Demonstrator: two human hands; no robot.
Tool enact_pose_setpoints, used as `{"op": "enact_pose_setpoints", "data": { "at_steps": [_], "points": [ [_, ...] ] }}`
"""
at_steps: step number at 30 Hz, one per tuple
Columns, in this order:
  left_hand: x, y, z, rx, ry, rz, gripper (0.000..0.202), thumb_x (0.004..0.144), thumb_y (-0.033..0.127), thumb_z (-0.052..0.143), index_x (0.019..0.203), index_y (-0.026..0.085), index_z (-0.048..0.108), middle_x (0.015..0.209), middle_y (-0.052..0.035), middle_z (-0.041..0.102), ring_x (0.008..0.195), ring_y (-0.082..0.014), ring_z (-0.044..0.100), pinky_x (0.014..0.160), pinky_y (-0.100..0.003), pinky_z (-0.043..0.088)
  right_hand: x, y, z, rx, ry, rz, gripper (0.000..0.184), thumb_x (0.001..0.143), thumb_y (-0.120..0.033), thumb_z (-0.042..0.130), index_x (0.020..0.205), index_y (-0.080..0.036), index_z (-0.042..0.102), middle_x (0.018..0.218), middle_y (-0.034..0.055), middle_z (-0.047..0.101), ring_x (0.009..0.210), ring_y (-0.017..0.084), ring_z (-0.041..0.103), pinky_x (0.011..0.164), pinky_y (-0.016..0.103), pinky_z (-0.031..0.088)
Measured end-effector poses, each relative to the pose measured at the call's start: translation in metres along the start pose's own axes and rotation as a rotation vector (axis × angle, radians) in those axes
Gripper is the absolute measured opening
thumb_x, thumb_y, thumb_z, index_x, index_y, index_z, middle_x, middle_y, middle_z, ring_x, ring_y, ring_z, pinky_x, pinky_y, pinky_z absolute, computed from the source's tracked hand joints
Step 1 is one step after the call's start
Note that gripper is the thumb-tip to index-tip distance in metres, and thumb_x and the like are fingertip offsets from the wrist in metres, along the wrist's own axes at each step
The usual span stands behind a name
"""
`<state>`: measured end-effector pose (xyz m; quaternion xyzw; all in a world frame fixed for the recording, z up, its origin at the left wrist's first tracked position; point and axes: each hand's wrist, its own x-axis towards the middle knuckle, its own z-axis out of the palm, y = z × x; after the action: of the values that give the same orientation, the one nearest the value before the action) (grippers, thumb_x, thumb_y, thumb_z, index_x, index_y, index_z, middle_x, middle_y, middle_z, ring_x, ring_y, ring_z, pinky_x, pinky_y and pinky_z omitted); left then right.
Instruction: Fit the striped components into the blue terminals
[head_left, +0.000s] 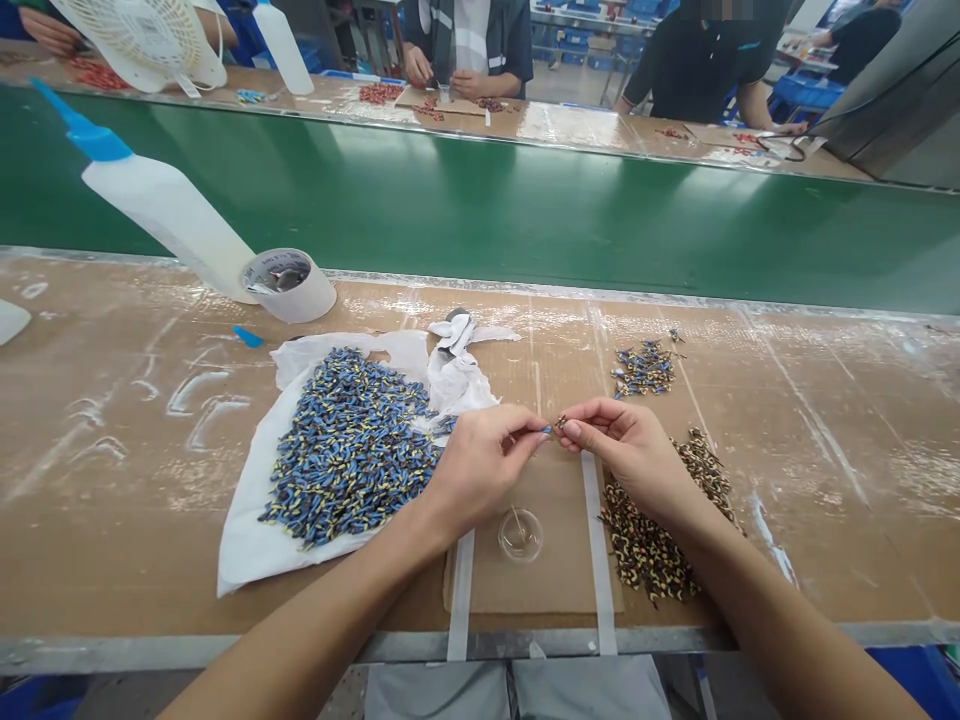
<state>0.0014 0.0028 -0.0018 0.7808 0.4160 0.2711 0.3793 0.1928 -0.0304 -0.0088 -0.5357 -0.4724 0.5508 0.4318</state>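
Observation:
My left hand point(487, 455) pinches a small blue piece point(547, 430) between thumb and forefinger. Facing it, my right hand point(626, 445) pinches a tiny dark-and-gold piece point(559, 424). The two pieces meet or nearly touch; I cannot tell whether they are joined. Left of my hands, a big pile of blue, black and yellow pieces point(349, 450) lies on a white sheet point(244, 540). Under my right forearm spreads a heap of small black, yellow and red pieces point(652, 540). A smaller group of blue-and-gold pieces point(643, 368) lies beyond my right hand.
A clear round dish point(520, 536) with a thin stick sits on a taped cardboard sheet point(540, 590). Farther left are a tape roll point(300, 295), a blue-tipped bottle point(172, 205) and crumpled white paper point(457, 370). Across the green belt point(450, 205), other people work.

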Motion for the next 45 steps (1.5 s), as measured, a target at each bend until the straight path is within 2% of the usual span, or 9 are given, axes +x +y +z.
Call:
{"op": "enact_pose_setpoints", "data": {
  "at_steps": [7,17,21,28,39,45],
  "points": [
    [0.000,-0.001,0.002,0.049,0.027,0.037,0.009,0.086,0.020,0.061,0.084,0.016,0.069,0.076,-0.0013,0.067,0.070,-0.0132,0.058,0.065,-0.025,0.041,-0.002,-0.001,0.006,-0.079,0.011,-0.034,0.017,0.080,-0.033,0.069,0.087,-0.018,0.068,0.079,0.0032,0.069,0.072,0.015,0.062,0.071,0.030,0.051],
    [-0.001,-0.001,0.002,-0.021,0.049,0.053,0.009,0.086,0.016,0.061,0.082,0.015,0.068,0.075,-0.0004,0.067,0.067,-0.0119,0.056,0.064,-0.025,0.041,-0.003,0.001,0.010,0.005,-0.008,-0.057,0.013,0.082,-0.031,0.069,0.084,-0.018,0.064,0.073,0.0006,0.064,0.067,0.013,0.060,0.067,0.028,0.049],
    [-0.001,-0.002,0.001,0.015,0.059,0.117,0.009,0.085,0.013,0.061,0.079,0.014,0.067,0.071,0.0005,0.064,0.065,-0.0109,0.054,0.062,-0.024,0.039,-0.005,0.001,0.012,-0.027,-0.011,-0.105,0.012,0.084,-0.029,0.067,0.081,-0.018,0.061,0.071,0.0001,0.062,0.066,0.013,0.057,0.063,0.027,0.047],
    [-0.002,-0.006,-0.001,0.157,-0.003,0.252,0.011,0.085,0.007,0.054,0.076,0.013,0.057,0.068,0.0006,0.056,0.064,-0.0119,0.050,0.060,-0.024,0.036,-0.009,0.004,0.013,-0.176,-0.063,-0.160,0.012,0.087,-0.025,0.060,0.079,-0.018,0.056,0.075,0.0014,0.059,0.068,0.014,0.054,0.063,0.028,0.043],
    [-0.004,-0.002,-0.005,0.237,-0.135,0.204,0.015,0.081,0.004,0.049,0.072,0.015,0.047,0.068,0.0015,0.051,0.064,-0.0127,0.047,0.058,-0.025,0.030,-0.012,0.009,0.016,-0.410,-0.083,-0.217,0.013,0.089,-0.019,0.052,0.076,-0.021,0.048,0.071,0.0001,0.052,0.068,0.016,0.052,0.062,0.029,0.042],
    [-0.005,-0.002,-0.003,0.203,-0.145,0.133,0.016,0.078,0.003,0.049,0.070,0.016,0.046,0.065,0.0026,0.049,0.062,-0.0120,0.045,0.057,-0.025,0.029,-0.013,0.013,0.021,-0.374,-0.058,-0.202,0.013,0.088,-0.019,0.051,0.076,-0.020,0.047,0.069,-0.0006,0.050,0.063,0.015,0.050,0.058,0.028,0.041]
  ]
}}
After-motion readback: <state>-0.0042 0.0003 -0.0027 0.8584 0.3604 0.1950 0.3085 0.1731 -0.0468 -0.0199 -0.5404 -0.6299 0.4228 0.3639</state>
